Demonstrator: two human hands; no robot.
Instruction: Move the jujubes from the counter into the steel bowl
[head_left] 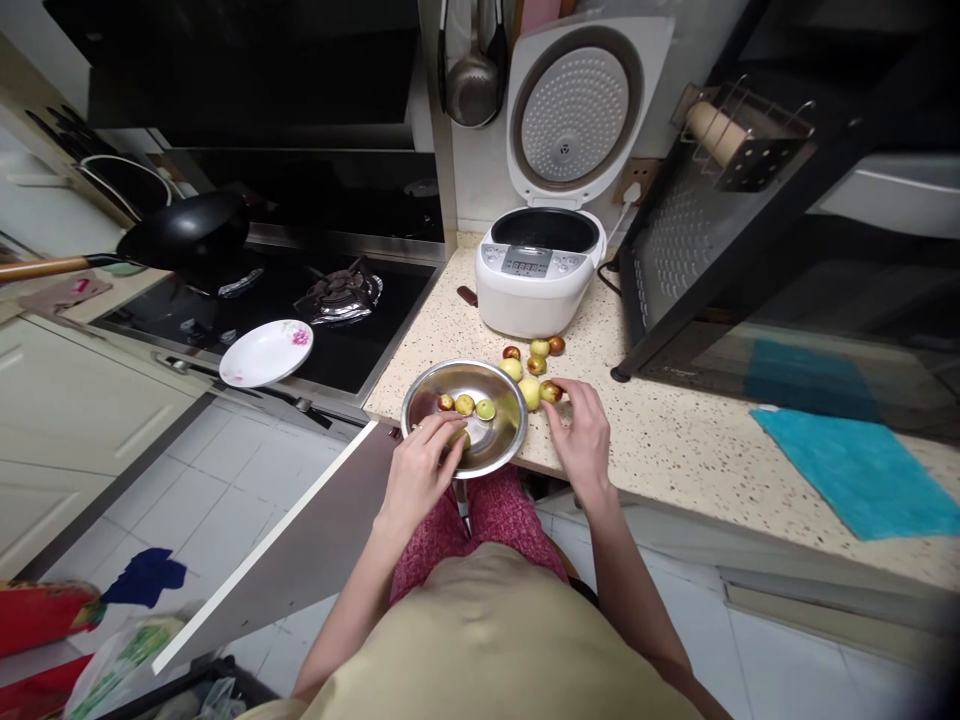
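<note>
A steel bowl [491, 380] sits at the front edge of the speckled counter [675, 440] with three small green-and-brown fruits [465, 405] inside. My left hand [424, 470] reaches into the bowl's near side, its fingers closed around another small green fruit. My right hand [581, 430] rests on the counter just right of the bowl, fingertips on a reddish fruit [550, 391]. Several more of these fruits [532, 362] lie loose between the bowl and the rice cooker.
A white rice cooker [540, 275] stands open behind the fruits. A black rack [712, 230] fills the right. A blue cloth [862, 465] lies on the counter. Left: a gas hob [300, 290], a wok [187, 230], a flowered plate [266, 353]. A cupboard door [285, 560] hangs open.
</note>
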